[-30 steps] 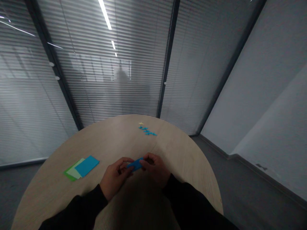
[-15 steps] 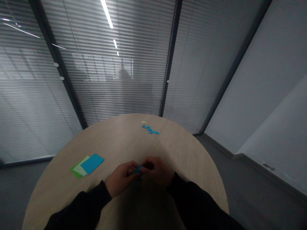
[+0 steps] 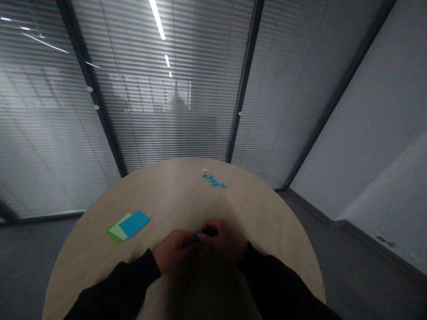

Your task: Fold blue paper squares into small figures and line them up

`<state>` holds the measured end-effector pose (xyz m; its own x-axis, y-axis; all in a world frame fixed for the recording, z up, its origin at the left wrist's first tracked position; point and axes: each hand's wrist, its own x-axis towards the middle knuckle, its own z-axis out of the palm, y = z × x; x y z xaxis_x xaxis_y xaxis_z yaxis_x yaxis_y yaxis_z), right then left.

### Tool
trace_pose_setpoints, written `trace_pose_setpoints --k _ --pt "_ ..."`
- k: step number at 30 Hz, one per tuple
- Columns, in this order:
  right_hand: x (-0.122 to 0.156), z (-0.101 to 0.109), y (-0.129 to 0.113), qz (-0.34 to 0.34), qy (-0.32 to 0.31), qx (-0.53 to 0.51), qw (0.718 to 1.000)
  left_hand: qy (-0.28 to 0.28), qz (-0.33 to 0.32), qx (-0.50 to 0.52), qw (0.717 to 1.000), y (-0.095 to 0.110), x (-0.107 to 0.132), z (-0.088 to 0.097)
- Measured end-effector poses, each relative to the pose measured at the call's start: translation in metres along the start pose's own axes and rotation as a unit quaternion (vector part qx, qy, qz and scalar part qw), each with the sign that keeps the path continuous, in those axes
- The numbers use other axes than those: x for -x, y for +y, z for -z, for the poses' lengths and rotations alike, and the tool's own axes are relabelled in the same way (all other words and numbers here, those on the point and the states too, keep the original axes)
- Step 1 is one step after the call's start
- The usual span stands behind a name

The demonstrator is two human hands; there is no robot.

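Both hands meet over the near middle of a round wooden table (image 3: 260,213). My left hand (image 3: 174,256) and my right hand (image 3: 223,243) are closed together on a small blue folded paper piece (image 3: 194,239), of which only a sliver shows between the fingers. Black sleeves cover both forearms. A stack of paper sheets (image 3: 128,226), blue on top of pale and bright green, lies flat to the left of my hands.
Several small blue folded paper shapes (image 3: 215,181) lie in a row at the table's far side, with one pale yellow shape (image 3: 205,170) at the row's far end. Glass walls with shut blinds stand behind the table. Grey floor surrounds it.
My hands have closed tighter around the blue paper piece, so less of it shows. The view has shifted, so everything sits a little further right.
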<state>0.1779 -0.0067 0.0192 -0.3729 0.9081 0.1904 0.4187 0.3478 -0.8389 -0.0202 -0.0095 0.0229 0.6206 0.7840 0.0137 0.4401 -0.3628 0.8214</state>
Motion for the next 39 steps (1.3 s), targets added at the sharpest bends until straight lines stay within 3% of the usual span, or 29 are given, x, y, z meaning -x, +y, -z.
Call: trace_pose_setpoints --k 17,28,33,39 --pt "-0.002 0.008 0.001 0.032 0.006 0.010 0.999 0.044 0.000 -0.073 0.996 -0.002 0.000 -0.004" --pt "-0.003 0.011 0.008 0.015 0.028 0.014 0.999 0.012 0.005 -0.064 0.998 0.001 -0.003 -0.001" --pt "-0.003 0.009 0.009 -0.009 0.008 -0.059 0.998 0.027 0.051 -0.026 0.998 0.002 -0.003 -0.004" --pt "-0.001 0.008 0.009 -0.010 -0.006 -0.046 0.999 0.049 0.061 0.012 0.997 -0.002 -0.003 -0.005"
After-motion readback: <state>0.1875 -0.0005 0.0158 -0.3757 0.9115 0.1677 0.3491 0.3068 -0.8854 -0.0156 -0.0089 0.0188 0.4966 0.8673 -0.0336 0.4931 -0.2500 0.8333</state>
